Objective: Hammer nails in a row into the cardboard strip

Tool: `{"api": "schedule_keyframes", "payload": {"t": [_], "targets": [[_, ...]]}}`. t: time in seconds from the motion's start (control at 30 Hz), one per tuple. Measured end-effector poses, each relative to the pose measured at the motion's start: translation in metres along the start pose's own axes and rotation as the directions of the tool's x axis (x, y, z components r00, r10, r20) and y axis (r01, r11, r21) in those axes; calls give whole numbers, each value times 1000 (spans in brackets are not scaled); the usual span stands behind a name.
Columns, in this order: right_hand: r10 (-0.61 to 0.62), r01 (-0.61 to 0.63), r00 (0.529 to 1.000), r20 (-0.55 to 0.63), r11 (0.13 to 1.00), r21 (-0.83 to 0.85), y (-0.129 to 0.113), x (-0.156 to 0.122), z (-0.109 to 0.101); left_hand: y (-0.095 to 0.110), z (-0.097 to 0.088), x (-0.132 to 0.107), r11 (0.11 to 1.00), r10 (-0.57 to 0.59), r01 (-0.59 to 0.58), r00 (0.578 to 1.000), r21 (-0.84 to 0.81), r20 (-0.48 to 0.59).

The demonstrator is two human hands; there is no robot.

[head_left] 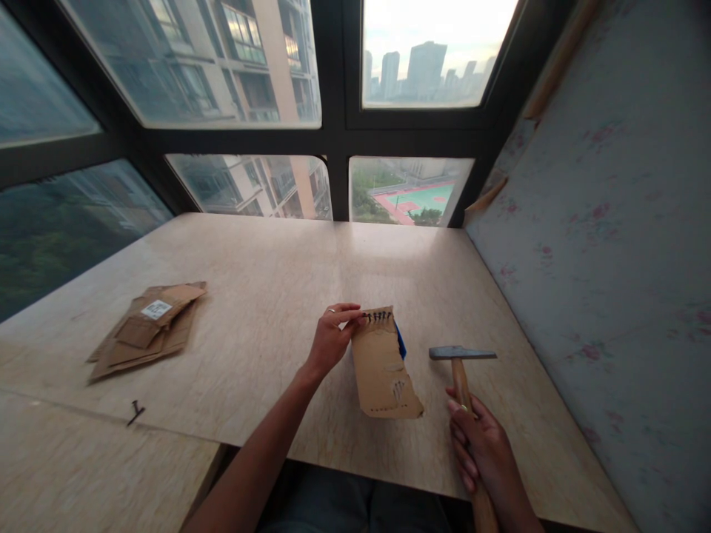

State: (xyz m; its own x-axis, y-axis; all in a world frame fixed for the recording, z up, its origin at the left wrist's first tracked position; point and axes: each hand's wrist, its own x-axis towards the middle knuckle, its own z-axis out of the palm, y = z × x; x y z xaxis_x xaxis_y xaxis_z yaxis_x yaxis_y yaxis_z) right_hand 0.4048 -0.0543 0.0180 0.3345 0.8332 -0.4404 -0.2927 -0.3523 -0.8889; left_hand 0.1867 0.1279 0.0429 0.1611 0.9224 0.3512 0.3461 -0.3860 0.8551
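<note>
A torn piece of brown cardboard (383,370) lies in front of me on the tabletop, with a blue object (401,342) partly hidden under its right edge. Several dark nails (380,317) stand in a row along its far edge, and small holes dot its near edge. At the left end of that row, my left hand (332,337) pinches what looks like a nail between thumb and fingers. My right hand (481,440) is wrapped round the wooden handle of a hammer (462,354). Its metal head is held to the right of the cardboard, apart from the nails.
Flattened brown cardboard packaging (149,326) with a white label lies at the left. Two dark nails (135,412) lie near a seam in the pale tabletop (266,281). Dark-framed windows (333,141) border the back and left; a floral-papered wall (600,281) rises at right.
</note>
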Motion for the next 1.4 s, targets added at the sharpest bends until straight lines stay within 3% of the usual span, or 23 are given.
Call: {"api": "schedule_keyframes", "payload": {"t": [0.5,0.97,1.17,1.4], "targets": [[10,-10,1000,-19,1000,-7,-2,0,1,0,1,-2,996,82,-80,996,50,-22],[-22,22,1000,-13,1000,-23,-2,-1,3,5,1,-4,949,238,-236,971,209,18],[-85,84,996,0,995,-46,-38,-17,19,5,0,-5,923,281,-277,959,266,26],[-160,265,938,306,901,-342,-115,-26,52,6,-1,-7,935,251,-258,966,243,62]]}}
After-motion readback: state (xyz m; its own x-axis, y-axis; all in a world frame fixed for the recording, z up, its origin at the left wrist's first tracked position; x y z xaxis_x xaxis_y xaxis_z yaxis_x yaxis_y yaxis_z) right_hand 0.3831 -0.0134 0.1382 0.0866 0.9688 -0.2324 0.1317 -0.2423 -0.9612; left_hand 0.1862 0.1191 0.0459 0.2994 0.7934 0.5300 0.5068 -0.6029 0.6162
